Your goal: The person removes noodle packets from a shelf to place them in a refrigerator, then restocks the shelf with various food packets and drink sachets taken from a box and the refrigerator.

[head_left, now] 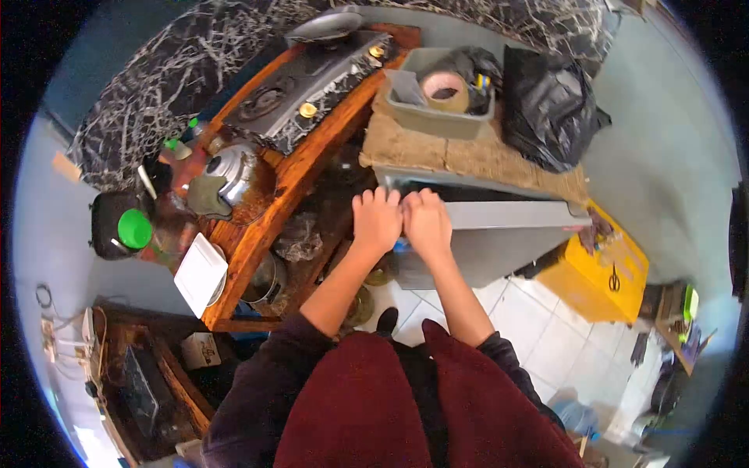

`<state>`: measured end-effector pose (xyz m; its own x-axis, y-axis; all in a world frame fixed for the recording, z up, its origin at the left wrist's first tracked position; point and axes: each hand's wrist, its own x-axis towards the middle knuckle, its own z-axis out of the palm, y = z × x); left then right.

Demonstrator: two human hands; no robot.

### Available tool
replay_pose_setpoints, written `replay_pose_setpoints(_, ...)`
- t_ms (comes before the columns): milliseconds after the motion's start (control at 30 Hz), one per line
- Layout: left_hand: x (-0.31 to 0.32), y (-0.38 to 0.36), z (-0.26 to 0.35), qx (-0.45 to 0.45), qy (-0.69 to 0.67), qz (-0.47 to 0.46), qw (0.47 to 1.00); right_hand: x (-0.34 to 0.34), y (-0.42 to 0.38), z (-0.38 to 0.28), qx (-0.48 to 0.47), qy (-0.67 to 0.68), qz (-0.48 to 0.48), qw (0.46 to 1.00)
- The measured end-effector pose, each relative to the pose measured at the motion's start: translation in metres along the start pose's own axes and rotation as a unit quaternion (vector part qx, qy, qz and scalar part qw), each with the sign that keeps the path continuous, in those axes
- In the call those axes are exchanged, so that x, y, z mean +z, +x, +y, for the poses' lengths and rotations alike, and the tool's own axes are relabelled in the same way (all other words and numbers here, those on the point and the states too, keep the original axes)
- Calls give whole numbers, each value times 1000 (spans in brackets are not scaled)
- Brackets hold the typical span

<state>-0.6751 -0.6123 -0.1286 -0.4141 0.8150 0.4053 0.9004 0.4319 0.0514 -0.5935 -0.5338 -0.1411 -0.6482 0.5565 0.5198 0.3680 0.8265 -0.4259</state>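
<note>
Both of my hands are together at the left edge of a grey door [476, 249], which stands partly open on a low cabinet. My left hand [378, 221] lies over the cabinet's front edge with its fingers bent; what it holds, if anything, is hidden. Right beside it, my right hand [427, 225] has its fingers curled over the door's top corner. A dark gap shows between the door and the cabinet body. On the cabinet's top lies a brown woven cloth [468, 160].
A grey tub [441, 123] with tape and a black plastic bag [550, 105] sit on the cabinet. To the left stand a wooden counter [292, 183], a stove [273, 101] and a kettle [246, 179]. A yellow box [593, 281] stands at the right on the tiled floor.
</note>
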Motion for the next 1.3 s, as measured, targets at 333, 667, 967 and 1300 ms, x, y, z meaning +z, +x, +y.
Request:
replay_pose_setpoints(333,-24,-133,108,85,-567,-276,771,-148,-161,3,36,0,-56,998)
replay_pose_setpoints(667,-24,-137,171,256,-636,-432,586,-239,-263,-21,458,-117,32,881)
replay_pose_setpoints(967,44,-137,138,209,-555,-403,697,-241,-303,36,465,-423,62,775)
replay_pose_setpoints(1300,171,-113,49,11,-521,-401,754,-125,-273,100,350,-274,275,853)
